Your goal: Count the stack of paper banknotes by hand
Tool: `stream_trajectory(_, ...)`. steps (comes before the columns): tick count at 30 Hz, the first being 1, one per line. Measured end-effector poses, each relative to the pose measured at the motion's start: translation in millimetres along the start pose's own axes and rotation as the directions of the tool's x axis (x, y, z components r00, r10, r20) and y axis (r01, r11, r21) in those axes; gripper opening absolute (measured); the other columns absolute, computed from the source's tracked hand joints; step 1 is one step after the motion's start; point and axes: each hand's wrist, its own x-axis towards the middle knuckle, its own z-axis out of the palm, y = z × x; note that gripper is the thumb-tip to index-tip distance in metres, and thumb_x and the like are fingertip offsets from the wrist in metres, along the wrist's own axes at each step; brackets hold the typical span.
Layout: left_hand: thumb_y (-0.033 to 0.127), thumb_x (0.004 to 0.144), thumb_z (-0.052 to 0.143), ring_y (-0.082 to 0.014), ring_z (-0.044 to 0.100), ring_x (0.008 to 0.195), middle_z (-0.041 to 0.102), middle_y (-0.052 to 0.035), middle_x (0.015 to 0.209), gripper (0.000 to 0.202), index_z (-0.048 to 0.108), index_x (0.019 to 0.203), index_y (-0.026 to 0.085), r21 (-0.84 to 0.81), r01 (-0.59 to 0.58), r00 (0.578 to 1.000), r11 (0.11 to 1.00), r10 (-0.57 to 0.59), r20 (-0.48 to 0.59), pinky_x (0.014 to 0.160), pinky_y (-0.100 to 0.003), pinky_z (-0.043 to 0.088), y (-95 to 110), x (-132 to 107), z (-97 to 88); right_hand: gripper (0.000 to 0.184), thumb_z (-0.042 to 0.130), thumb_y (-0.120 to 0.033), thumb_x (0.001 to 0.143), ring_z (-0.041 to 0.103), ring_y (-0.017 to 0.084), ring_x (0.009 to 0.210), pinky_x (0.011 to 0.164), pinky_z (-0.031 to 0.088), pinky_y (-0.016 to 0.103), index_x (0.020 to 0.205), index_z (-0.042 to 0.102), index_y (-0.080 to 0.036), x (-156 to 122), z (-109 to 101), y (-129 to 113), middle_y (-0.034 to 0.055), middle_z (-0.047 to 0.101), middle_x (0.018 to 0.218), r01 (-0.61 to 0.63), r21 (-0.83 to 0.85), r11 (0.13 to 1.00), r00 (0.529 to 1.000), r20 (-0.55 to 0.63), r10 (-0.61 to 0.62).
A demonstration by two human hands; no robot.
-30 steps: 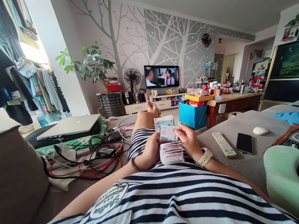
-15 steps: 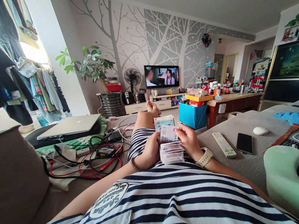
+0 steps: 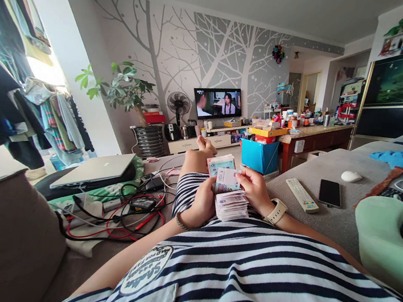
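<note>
A wad of banknotes, its lower part folded over into many layered edges, rests above my lap. My left hand is closed round its left side, thumb on the front. My right hand pinches the right edge of a pale purple-and-white note at the front of the wad. Behind it, the upper ends of teal notes stand up. A beaded bracelet circles my left wrist and a cream-strapped watch my right. Fingers behind the wad are hidden.
On the sofa to the right lie a remote control, a phone, a white mouse and a green neck pillow. Tangled cables and a laptop lie to the left. A blue box stands beyond my legs.
The front note has shifted very slightly between my fingers. Both hands keep their hold and nearly the same position.
</note>
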Motion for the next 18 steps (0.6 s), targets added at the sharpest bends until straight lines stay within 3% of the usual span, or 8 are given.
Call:
stream_trajectory(10, 0.021, 0.071, 0.066, -0.0320, 0.080, 0.097, 0.081, -0.0079, 0.083, 0.016, 0.071, 0.085, 0.017, -0.020, 0.006, 1.000, 1.000, -0.006, 0.016, 0.084, -0.037, 0.061, 0.0, -0.5, 1.0, 0.040, 0.065, -0.059, 0.086, 0.049, 0.018, 0.065, 0.061, 0.036, 0.030, 0.072, 0.055, -0.023, 0.2, 0.6, -1.5, -0.0008, 0.054, 0.066, -0.004, 0.005, 1.000, 1.000, -0.003, 0.004)
stream_trajectory(18, 0.019, 0.069, 0.066, -0.0324, 0.079, 0.098, 0.078, -0.0069, 0.078, 0.007, 0.064, 0.075, 0.019, -0.042, 0.000, 1.000, 0.999, -0.001, -0.020, 0.087, -0.038, 0.061, 1.0, -2.9, 2.9, 0.043, 0.065, -0.062, 0.086, 0.046, 0.017, 0.064, 0.060, 0.035, 0.030, 0.072, 0.055, -0.023, -0.4, 1.0, -4.4, -0.0014, 0.052, 0.065, -0.014, 0.011, 1.000, 1.000, 0.001, 0.014)
